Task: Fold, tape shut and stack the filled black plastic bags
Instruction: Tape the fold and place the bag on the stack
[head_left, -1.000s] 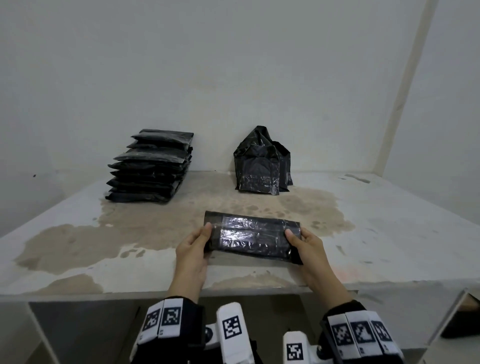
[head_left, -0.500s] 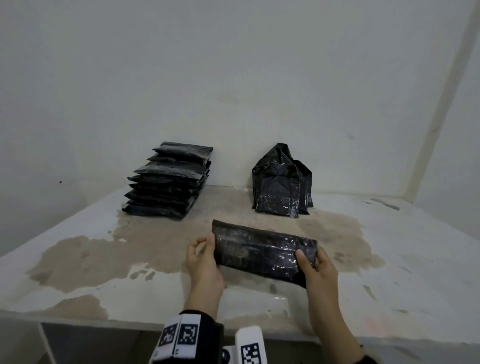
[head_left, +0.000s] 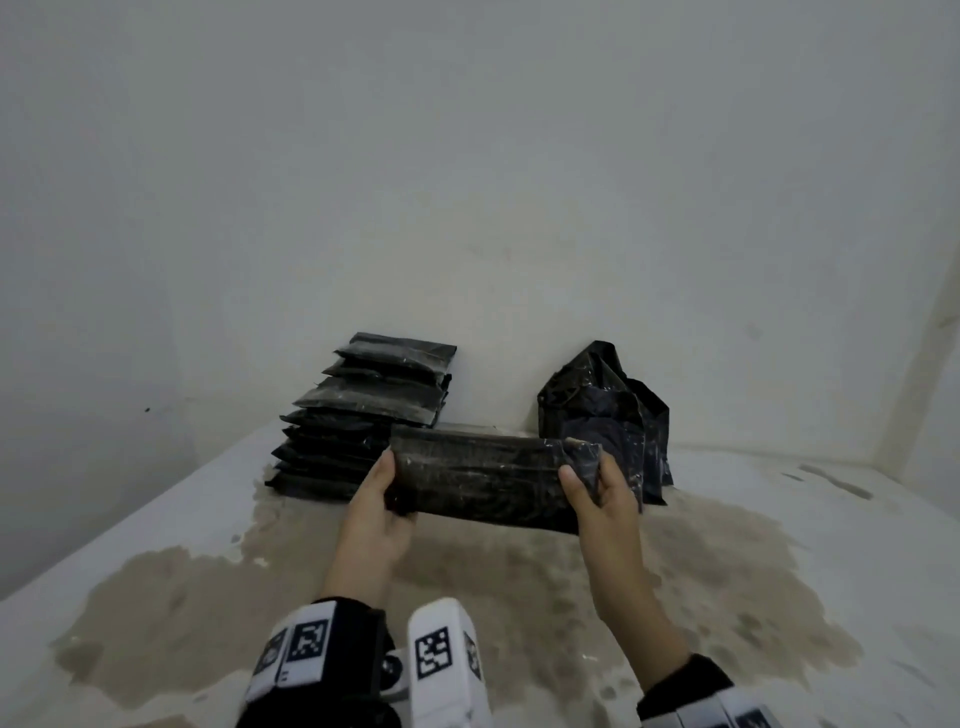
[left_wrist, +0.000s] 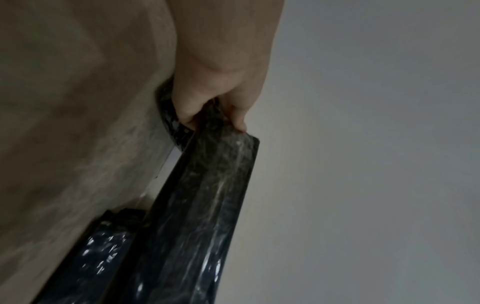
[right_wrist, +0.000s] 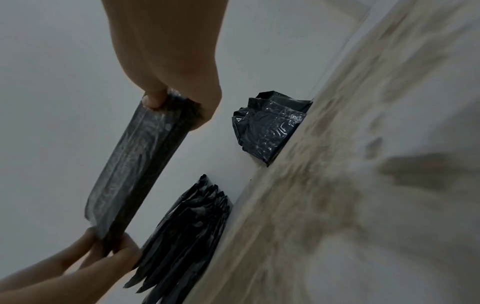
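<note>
Black plastic, a folded bag (head_left: 488, 478) hangs above the counter (head_left: 779, 571), the left hand (head_left: 382, 499) and right hand (head_left: 597, 493) each gripping one end, fingers (right_wrist: 153, 99) curled tight, the stack (head_left: 363, 415) just beyond.

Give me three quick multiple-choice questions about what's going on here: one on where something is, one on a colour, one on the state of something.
1. Where is the stack of folded bags?
A. far left, by the wall
B. near edge
C. on the floor

2. What colour is the held bag?
A. white
B. black
C. red

3. How is the held bag?
A. lying on the table
B. lifted, gripped at both ends
C. in one hand

Answers: A, it stands against the wall; B, glossy black plastic; B, left hand and right hand grip its ends above the table.
</note>
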